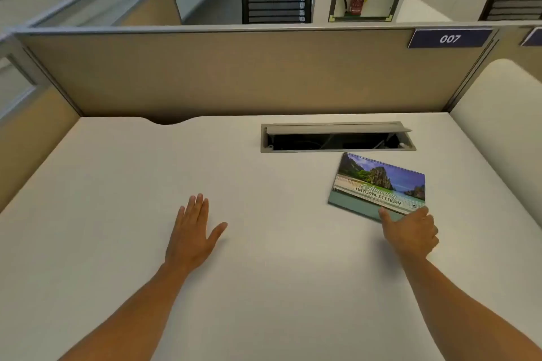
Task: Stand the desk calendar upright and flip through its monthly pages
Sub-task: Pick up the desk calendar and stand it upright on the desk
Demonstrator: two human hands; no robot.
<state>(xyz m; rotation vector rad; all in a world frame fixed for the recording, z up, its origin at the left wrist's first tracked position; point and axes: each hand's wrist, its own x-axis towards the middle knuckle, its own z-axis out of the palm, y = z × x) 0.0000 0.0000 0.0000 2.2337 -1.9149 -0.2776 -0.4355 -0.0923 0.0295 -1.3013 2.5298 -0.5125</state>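
Note:
The desk calendar (378, 182) lies flat on the white desk (264, 258) at the right. Its cover shows a beach and cliffs with the words "Natural Scenery", and its spiral binding runs along the far edge. My right hand (410, 233) is at the calendar's near right corner. The thumb touches the near edge and the fingers are curled at the corner; whether they grip it is unclear. My left hand (192, 233) rests flat on the desk at the centre left, fingers apart and holding nothing, well away from the calendar.
An open cable tray (337, 138) is set into the desk just behind the calendar. A beige partition (234, 73) with a "007" label (450, 38) closes the far side. Side panels stand left and right. A notch (168, 120) cuts the desk's far edge.

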